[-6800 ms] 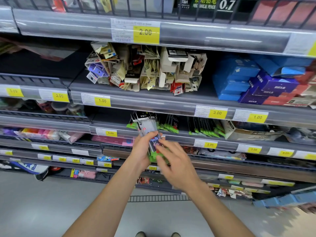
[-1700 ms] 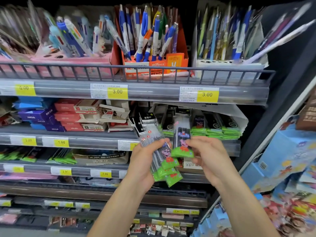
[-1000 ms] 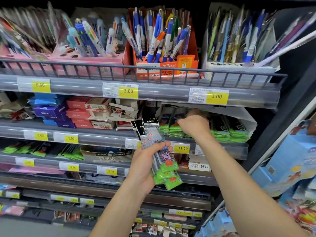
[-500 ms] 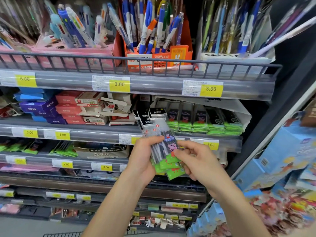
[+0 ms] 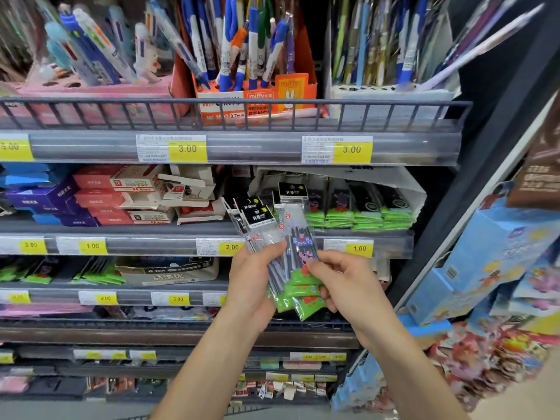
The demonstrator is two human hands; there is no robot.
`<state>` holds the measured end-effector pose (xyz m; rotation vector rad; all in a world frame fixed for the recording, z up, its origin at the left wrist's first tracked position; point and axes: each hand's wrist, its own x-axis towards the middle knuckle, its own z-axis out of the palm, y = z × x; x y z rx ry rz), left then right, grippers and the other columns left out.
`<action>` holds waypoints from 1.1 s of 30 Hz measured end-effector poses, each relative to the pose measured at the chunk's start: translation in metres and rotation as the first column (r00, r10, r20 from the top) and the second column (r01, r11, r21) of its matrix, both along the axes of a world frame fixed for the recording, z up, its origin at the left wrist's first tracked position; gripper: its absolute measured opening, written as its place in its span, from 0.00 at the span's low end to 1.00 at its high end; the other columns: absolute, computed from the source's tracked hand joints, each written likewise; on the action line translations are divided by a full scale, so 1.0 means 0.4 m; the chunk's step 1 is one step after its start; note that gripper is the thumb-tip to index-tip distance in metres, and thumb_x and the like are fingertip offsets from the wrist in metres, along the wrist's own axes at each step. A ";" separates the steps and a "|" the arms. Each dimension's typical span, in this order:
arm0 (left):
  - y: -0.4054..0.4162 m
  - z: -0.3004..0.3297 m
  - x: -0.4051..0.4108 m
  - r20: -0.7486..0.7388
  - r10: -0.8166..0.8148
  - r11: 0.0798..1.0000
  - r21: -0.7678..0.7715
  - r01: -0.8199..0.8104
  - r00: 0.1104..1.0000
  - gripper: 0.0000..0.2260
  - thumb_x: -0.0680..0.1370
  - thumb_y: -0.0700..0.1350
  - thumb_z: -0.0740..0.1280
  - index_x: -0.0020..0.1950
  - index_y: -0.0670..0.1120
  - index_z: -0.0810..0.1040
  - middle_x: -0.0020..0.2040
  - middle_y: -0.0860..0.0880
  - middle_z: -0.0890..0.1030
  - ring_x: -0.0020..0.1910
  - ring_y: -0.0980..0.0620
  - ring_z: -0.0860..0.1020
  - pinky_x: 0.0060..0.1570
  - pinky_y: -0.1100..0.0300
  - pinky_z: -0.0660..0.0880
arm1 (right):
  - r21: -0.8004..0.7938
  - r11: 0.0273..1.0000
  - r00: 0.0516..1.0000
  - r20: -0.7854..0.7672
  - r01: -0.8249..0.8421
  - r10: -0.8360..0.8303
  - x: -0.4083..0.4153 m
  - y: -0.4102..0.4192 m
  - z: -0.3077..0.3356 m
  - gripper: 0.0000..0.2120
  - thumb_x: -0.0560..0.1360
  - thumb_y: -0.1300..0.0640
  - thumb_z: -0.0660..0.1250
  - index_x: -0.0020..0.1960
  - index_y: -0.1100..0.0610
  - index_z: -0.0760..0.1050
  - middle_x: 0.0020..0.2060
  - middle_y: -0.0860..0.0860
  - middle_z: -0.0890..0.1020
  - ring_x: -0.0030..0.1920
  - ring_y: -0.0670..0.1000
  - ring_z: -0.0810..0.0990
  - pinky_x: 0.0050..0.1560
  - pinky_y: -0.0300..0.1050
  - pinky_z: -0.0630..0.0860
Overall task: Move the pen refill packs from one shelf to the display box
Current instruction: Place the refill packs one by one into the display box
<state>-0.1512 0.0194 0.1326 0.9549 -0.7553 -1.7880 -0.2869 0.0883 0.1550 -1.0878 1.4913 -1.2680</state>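
My left hand grips a fanned bundle of pen refill packs, clear sleeves with black header cards and green bottoms. My right hand pinches the front pack of the bundle, the one with a pink cartoon pig, thumb on its face. Behind them, on the second shelf, the white display box holds a row of the same packs lying side by side with green ends forward.
A wire-fronted shelf above carries pen stands. Red and blue small boxes lie left of the display box. Price strips line each shelf edge. Blue cartons hang on a rack at right.
My right hand put one pack into the display box, drew back to the bundle, and now pinches the front pack. The bundle in my left hand has stayed in place.
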 end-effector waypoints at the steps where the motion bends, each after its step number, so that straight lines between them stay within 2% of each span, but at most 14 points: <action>1: 0.002 -0.002 0.002 -0.010 0.002 1.000 -0.011 -0.003 1.000 0.15 0.80 0.37 0.70 0.67 0.36 0.79 0.58 0.34 0.86 0.56 0.32 0.85 0.54 0.38 0.84 | 0.002 1.000 1.000 0.007 -0.001 0.001 0.002 -0.002 0.000 0.11 0.80 0.55 0.69 0.42 0.44 0.85 0.34 0.51 0.83 0.28 0.45 0.72 0.27 0.36 0.68; 5: 0.002 -0.005 0.014 -0.021 0.008 1.000 -0.013 -0.009 1.000 0.12 0.79 0.38 0.73 0.62 0.40 0.82 0.55 0.37 0.88 0.53 0.37 0.87 0.48 0.43 0.85 | 0.043 0.998 0.988 0.147 0.050 -0.056 -0.003 -0.023 0.017 0.12 0.80 0.58 0.68 0.41 0.53 0.85 0.35 0.48 0.85 0.29 0.43 0.78 0.25 0.36 0.69; 8: -0.003 0.000 0.031 -0.055 0.062 0.998 0.035 -0.060 0.997 0.15 0.73 0.38 0.78 0.59 0.39 0.83 0.49 0.38 0.88 0.45 0.42 0.88 0.43 0.51 0.84 | 0.083 0.980 0.972 0.138 0.178 -0.188 -0.043 -0.065 0.034 0.10 0.80 0.60 0.66 0.44 0.58 0.84 0.40 0.53 0.87 0.34 0.47 0.81 0.27 0.38 0.72; 10: -0.006 0.001 0.040 -0.079 0.085 0.996 0.042 -0.081 0.993 0.18 0.70 0.39 0.79 0.58 0.37 0.83 0.47 0.38 0.87 0.43 0.43 0.87 0.43 0.53 0.84 | 0.082 0.958 0.955 0.091 0.276 -0.283 -0.077 -0.109 0.043 0.09 0.80 0.61 0.66 0.45 0.62 0.83 0.40 0.55 0.86 0.34 0.51 0.79 0.28 0.40 0.73; 13: -0.009 -0.004 0.045 -0.091 0.088 0.996 0.038 -0.085 0.992 0.13 0.73 0.37 0.77 0.57 0.37 0.84 0.47 0.38 0.87 0.43 0.43 0.87 0.45 0.52 0.85 | 0.041 0.925 0.925 -0.065 0.377 -0.374 -0.104 -0.183 0.059 0.10 0.78 0.60 0.67 0.44 0.67 0.80 0.35 0.59 0.81 0.29 0.51 0.75 0.31 0.46 0.73; 15: -0.007 -0.004 0.045 -0.093 0.083 0.996 0.043 -0.079 0.992 0.13 0.74 0.37 0.77 0.58 0.36 0.84 0.47 0.37 0.87 0.43 0.43 0.87 0.46 0.52 0.85 | 0.012 0.914 0.901 -0.174 0.406 -0.398 -0.106 -0.229 0.070 0.09 0.76 0.59 0.69 0.39 0.63 0.78 0.31 0.56 0.79 0.25 0.52 0.75 0.32 0.48 0.75; 18: -0.001 0.006 0.042 -0.116 0.057 0.998 0.038 -0.053 0.992 0.21 0.71 0.38 0.78 0.61 0.34 0.82 0.47 0.37 0.86 0.42 0.43 0.86 0.45 0.53 0.85 | 0.013 0.922 0.863 -0.356 0.387 -0.358 -0.095 -0.282 0.081 0.11 0.74 0.57 0.70 0.36 0.64 0.78 0.29 0.56 0.81 0.30 0.57 0.80 0.38 0.54 0.80; 20: 0.001 0.013 0.042 -0.116 0.048 0.999 0.029 -0.045 0.992 0.26 0.67 0.41 0.79 0.63 0.33 0.81 0.47 0.37 0.87 0.41 0.44 0.86 0.44 0.53 0.85 | 0.000 0.921 0.775 -0.540 0.389 -0.328 -0.087 -0.301 0.081 0.14 0.74 0.54 0.71 0.37 0.65 0.81 0.29 0.55 0.80 0.37 0.59 0.81 0.41 0.51 0.78; 22: 0.001 0.014 0.043 -0.119 0.043 0.999 0.023 -0.040 0.992 0.29 0.65 0.42 0.79 0.63 0.33 0.81 0.47 0.37 0.87 0.41 0.44 0.86 0.44 0.53 0.85 | -0.041 0.915 0.682 -0.653 0.402 -0.329 -0.078 -0.307 0.078 0.14 0.75 0.52 0.71 0.40 0.64 0.83 0.30 0.53 0.78 0.39 0.59 0.76 0.43 0.46 0.73; 24: -0.001 0.014 0.045 -0.119 0.041 0.999 0.022 -0.038 0.992 0.28 0.64 0.43 0.79 0.62 0.32 0.82 0.47 0.37 0.87 0.41 0.44 0.87 0.44 0.53 0.86 | -0.064 0.913 0.610 -0.725 0.402 -0.320 -0.069 -0.305 0.073 0.14 0.76 0.51 0.70 0.44 0.63 0.83 0.38 0.57 0.81 0.44 0.61 0.75 0.45 0.47 0.70; 26: -0.003 0.013 0.045 -0.117 0.040 0.999 0.027 -0.037 0.992 0.28 0.64 0.43 0.79 0.61 0.33 0.82 0.47 0.37 0.87 0.41 0.44 0.87 0.45 0.53 0.86 | -0.068 0.916 0.559 -0.774 0.394 -0.298 -0.065 -0.298 0.069 0.14 0.77 0.50 0.69 0.46 0.62 0.82 0.46 0.61 0.83 0.50 0.65 0.78 0.46 0.49 0.71; 29: -0.006 0.010 0.047 -0.104 0.033 0.999 0.030 -0.030 0.994 0.27 0.63 0.44 0.79 0.59 0.34 0.83 0.48 0.36 0.87 0.42 0.44 0.87 0.44 0.54 0.86 | -0.074 0.950 0.532 -0.814 0.305 -0.234 -0.071 -0.274 0.069 0.16 0.78 0.46 0.67 0.48 0.60 0.81 0.47 0.60 0.84 0.52 0.64 0.79 0.47 0.52 0.73; 31: -0.007 0.008 0.049 -0.096 0.033 0.999 0.038 -0.029 0.995 0.26 0.63 0.44 0.79 0.58 0.35 0.84 0.49 0.36 0.88 0.44 0.44 0.88 0.45 0.54 0.86 | -0.060 0.980 0.536 -0.830 0.191 -0.155 -0.078 -0.250 0.068 0.21 0.79 0.43 0.66 0.61 0.58 0.80 0.56 0.59 0.84 0.61 0.64 0.78 0.55 0.55 0.74; 33: -0.009 0.006 0.049 -0.083 0.042 0.998 0.041 -0.038 0.996 0.23 0.65 0.44 0.79 0.57 0.36 0.85 0.51 0.36 0.88 0.45 0.43 0.88 0.45 0.54 0.85 | -0.028 0.993 0.498 -0.863 0.118 -0.083 -0.090 -0.229 0.066 0.26 0.78 0.43 0.67 0.71 0.56 0.75 0.65 0.56 0.81 0.68 0.61 0.75 0.64 0.55 0.73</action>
